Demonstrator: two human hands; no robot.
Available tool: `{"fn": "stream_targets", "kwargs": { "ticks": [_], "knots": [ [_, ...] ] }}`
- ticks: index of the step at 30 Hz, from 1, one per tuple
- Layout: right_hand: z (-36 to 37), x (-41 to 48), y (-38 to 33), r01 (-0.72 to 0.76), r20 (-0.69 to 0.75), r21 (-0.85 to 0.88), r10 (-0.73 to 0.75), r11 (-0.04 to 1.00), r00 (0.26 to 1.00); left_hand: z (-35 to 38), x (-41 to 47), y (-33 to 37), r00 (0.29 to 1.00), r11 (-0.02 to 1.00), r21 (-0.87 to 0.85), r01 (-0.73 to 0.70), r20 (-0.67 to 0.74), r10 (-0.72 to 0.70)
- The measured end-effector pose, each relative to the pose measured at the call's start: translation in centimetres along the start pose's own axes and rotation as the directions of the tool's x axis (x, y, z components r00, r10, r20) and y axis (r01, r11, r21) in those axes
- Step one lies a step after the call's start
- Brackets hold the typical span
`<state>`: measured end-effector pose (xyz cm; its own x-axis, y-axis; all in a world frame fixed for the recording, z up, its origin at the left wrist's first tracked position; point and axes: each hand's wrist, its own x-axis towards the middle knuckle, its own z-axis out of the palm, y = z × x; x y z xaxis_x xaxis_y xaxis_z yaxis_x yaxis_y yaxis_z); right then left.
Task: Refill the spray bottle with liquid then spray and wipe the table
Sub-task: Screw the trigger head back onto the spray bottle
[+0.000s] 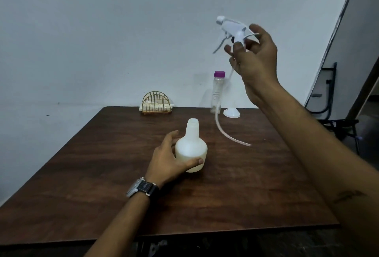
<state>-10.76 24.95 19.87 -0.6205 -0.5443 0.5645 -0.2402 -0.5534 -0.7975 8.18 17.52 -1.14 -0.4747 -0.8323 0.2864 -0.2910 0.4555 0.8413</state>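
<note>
We see a dark wooden table [102, 185] set against a pale wall. Near its centre the white spray bottle [191, 150] stands upright with its neck uncapped. The left hand [170, 158], a wristwatch [143, 187] on its wrist, grips the bottle's lower body, with the thumb across the near side and the fingers curled round the far left side. The right hand [254, 57] is raised high over the far right part of the table. Its fingertips pinch the collar of the detached trigger spray head [231, 29], whose nozzle points left. The dip tube [225, 131] hangs from the head and curves toward the near right; we cannot tell whether its free end touches the tabletop. At the far edge stand a clear bottle with a purple cap [217, 92] and, just to its right, a white funnel [231, 112] resting mouth down. A gold wire napkin holder [156, 103] sits further left along that edge. A dark chair [336, 121] stands beyond the table's right side.
</note>
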Motion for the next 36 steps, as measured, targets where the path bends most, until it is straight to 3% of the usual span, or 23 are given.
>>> {"fn": "stream_targets", "kwargs": {
  "ticks": [9,17,29,36],
  "knots": [
    [2.4,-0.4,0.2,0.117,-0.116,0.259,-0.09,0.959,0.989,-0.2,-0.1,-0.5,0.999,1.0,0.011,-0.021,-0.029,0.021],
    [3.5,-1.0,0.5,0.103,-0.212,0.362,-0.025,0.927,0.977,-0.1,-0.3,-0.5,0.999,1.0,0.009,-0.024,-0.027,0.024],
    [2.5,-1.3,1.3,0.09,-0.172,0.305,-0.038,0.948,0.984,-0.1,-0.4,-0.7,0.999,1.0,0.005,-0.015,-0.03,0.015],
    [1.2,-1.8,2.0,-0.048,0.031,0.12,0.044,0.992,0.999,-0.1,-0.4,-0.6,0.999,1.0,0.013,-0.012,-0.04,0.013]
  ]
}}
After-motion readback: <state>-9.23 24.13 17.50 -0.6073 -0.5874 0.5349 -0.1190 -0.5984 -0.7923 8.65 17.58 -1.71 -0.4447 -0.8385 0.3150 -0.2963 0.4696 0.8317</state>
